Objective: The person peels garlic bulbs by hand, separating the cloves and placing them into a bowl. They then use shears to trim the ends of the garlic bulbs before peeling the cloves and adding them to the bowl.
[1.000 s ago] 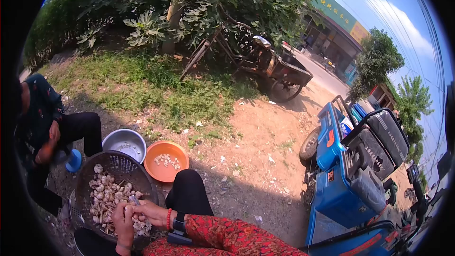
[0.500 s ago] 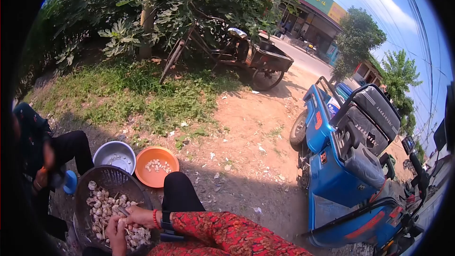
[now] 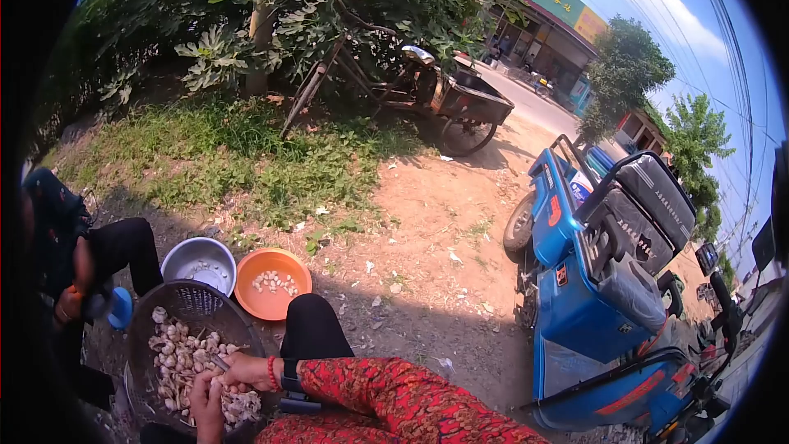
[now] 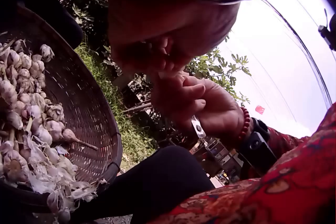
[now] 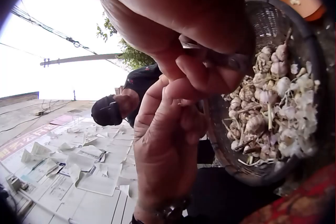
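Observation:
Over the near side of a dark woven basket, my two hands work close together, fingertips meeting. My right hand, with a red bead bracelet, grips a small metal knife; its flat end with a hole shows below the fingers in the left wrist view. The left hand pinches a small pale garlic clove between curled fingers, which mostly hide it. Garlic bulbs fill the basket's middle. Loose papery skins lie heaped on the near side.
Beyond the basket stand a grey metal basin and an orange basin, both with peeled cloves. Another person sits at left beside a blue object. A blue three-wheeler is parked at right, an old cargo tricycle farther back.
The head view has swung right, so the scene sits farther left. My hands stay together over the basket with small finger shifts, the knife still in the right hand.

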`<state>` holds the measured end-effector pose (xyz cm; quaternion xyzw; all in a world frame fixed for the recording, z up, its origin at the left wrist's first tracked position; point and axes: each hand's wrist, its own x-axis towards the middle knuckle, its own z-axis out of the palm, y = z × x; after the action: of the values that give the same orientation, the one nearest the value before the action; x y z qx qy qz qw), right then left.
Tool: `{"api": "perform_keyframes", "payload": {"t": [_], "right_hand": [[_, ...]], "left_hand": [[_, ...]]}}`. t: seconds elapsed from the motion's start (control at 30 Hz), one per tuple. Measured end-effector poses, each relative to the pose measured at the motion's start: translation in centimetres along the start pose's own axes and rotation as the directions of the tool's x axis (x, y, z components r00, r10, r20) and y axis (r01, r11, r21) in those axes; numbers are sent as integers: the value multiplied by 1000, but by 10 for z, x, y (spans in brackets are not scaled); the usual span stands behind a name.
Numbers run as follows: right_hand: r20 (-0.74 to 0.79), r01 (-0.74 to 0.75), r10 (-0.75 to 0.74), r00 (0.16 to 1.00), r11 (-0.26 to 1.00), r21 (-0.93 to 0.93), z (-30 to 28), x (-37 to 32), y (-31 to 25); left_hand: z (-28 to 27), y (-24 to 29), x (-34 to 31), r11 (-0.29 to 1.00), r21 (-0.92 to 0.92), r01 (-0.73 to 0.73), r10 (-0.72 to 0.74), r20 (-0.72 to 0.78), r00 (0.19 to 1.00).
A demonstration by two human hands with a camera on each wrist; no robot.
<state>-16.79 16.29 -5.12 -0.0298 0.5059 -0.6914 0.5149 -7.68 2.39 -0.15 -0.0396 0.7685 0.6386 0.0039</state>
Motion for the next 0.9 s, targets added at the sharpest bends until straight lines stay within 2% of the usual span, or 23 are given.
{"api": "perform_keyframes", "payload": {"t": [0.03, 0.13, 0.17, 0.23, 0.27, 0.33, 0.4, 0.43, 0.5, 0.6, 0.7, 0.8, 0.9], "right_hand": [[-24, -9, 9, 1000, 1000, -20, 1, 1, -2], [-30, -21, 21, 999, 1000, -3, 4, -2, -6], [-18, -21, 21, 1000, 1000, -8, 5, -2, -7], [-43, 12, -10, 999, 998, 60, -1, 2, -2], [-56, 29, -23, 998, 995, 94, -3, 4, 1], [-80, 31, -29, 996, 999, 31, -4, 0, -4], [-57, 54, -56, 997, 998, -38, -7, 6, 2], [-37, 44, -44, 998, 999, -17, -5, 5, 2], [4, 23, -23, 1000, 1000, 21, -2, 5, -1], [11, 7, -8, 1000, 995, 95, 3, 7, 1], [34, 5, -8, 999, 997, 73, 5, 0, -3], [-60, 27, -22, 998, 996, 82, 3, 0, 0], [-122, 13, -5, 993, 998, 65, 5, -3, 4]], "left_hand": [[-1, 3, -1, 1000, 10, 15, -15, 5, 1000], [-4, -12, 1, 942, 299, -151, 168, -30, 985], [-7, -21, 4, 880, 390, -272, 305, -24, 952], [-13, -40, 9, 685, 555, -472, 551, 28, 834], [-18, -46, 6, 742, 517, -426, 510, -23, 860], [-23, -52, 0, 842, 425, -332, 413, -114, 903], [-35, -55, -4, 992, 98, -83, 100, -180, 979], [-38, -53, -5, 996, -76, 50, -63, -176, 982], [-35, -55, -6, 944, -310, 113, -168, -154, 974], [-26, -58, -6, 708, -678, 194, -298, -37, 954], [-18, -38, -10, 614, -730, 300, -388, 52, 920], [-11, -29, -14, 556, -778, 293, -438, 26, 899], [-7, -14, -17, 591, -757, 277, -390, 32, 920]]}}
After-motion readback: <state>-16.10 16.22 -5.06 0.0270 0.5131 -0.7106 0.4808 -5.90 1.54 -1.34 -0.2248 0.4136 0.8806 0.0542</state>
